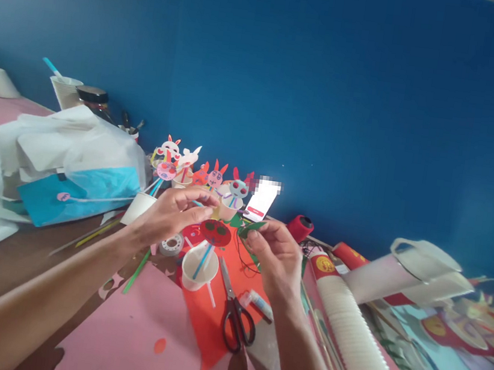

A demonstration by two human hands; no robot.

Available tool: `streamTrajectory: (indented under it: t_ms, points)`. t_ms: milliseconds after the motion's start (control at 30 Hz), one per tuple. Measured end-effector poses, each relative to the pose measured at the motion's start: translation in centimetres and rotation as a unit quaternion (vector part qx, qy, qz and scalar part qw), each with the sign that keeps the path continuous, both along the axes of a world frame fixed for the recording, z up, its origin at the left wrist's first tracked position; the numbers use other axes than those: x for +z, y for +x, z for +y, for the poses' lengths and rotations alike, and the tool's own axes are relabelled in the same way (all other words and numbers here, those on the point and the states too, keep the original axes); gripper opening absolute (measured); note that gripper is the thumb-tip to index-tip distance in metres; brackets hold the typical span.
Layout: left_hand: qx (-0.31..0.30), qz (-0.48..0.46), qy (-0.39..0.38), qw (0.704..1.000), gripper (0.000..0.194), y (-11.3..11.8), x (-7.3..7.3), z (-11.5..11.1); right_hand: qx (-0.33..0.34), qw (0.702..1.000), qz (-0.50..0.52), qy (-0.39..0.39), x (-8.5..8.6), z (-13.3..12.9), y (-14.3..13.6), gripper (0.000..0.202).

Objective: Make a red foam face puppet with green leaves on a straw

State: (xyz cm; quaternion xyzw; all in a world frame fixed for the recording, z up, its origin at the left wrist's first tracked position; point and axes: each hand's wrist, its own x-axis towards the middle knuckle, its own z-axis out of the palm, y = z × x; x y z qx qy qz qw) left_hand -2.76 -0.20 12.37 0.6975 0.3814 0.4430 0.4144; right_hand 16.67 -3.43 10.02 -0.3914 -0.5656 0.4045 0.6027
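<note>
My right hand [276, 255] pinches a small green paper leaf shape [251, 229] between thumb and fingers. To its left, my left hand [180, 209] is raised with thumb and fingers apart, and no object shows between them. Below and between the hands, a red round paper face [215, 233] with dark green eyes is fixed on a blue straw that stands in a white paper cup [200, 267]. Black-handled scissors [238, 323] lie on orange paper [237, 262] just right of the cup. A roll of tape [171, 244] is below my left hand.
Paper animal faces [215, 178] on straws stand in cups at the back, beside a lit phone [262, 198]. Stacked paper cups [352, 320] and a white pitcher [381, 275] lie right. A plastic bag [65, 143] is left. Pink paper [132, 328] spreads in front.
</note>
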Motion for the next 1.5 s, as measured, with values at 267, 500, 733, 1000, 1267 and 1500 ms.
streamTrajectory:
  t_ms: [267, 500, 733, 1000, 1267, 1500]
  points:
    - [-0.079, -0.01, -0.111, 0.991, 0.021, 0.7, -1.7, 1.0, 0.009, 0.998, 0.053, -0.04, -0.4, 1.2, -0.1, 0.008]
    - [-0.087, -0.043, -0.144, 0.985, 0.015, 1.3, -2.5, 1.0, 0.029, 0.991, 0.103, -0.082, -0.5, 1.6, -0.2, 0.009]
    - [-0.077, -0.063, -0.148, 0.984, 0.012, 1.4, -2.4, 0.9, 0.042, 0.988, 0.113, -0.093, -0.7, 1.7, -0.3, 0.01]
    - [-0.073, -0.051, -0.151, 0.985, 0.015, 1.5, -1.9, 0.5, 0.041, 0.988, 0.114, -0.092, -0.9, 1.6, -0.5, 0.011]
    - [-0.051, -0.006, -0.097, 0.994, 0.017, 0.8, -1.1, 0.4, 0.067, 0.988, 0.101, -0.091, -0.8, 1.4, -0.3, 0.008]
    - [-0.063, 0.005, -0.105, 0.992, 0.019, 1.0, -1.5, 0.4, 0.07, 0.989, 0.108, -0.075, -1.0, 1.6, -0.3, 0.01]
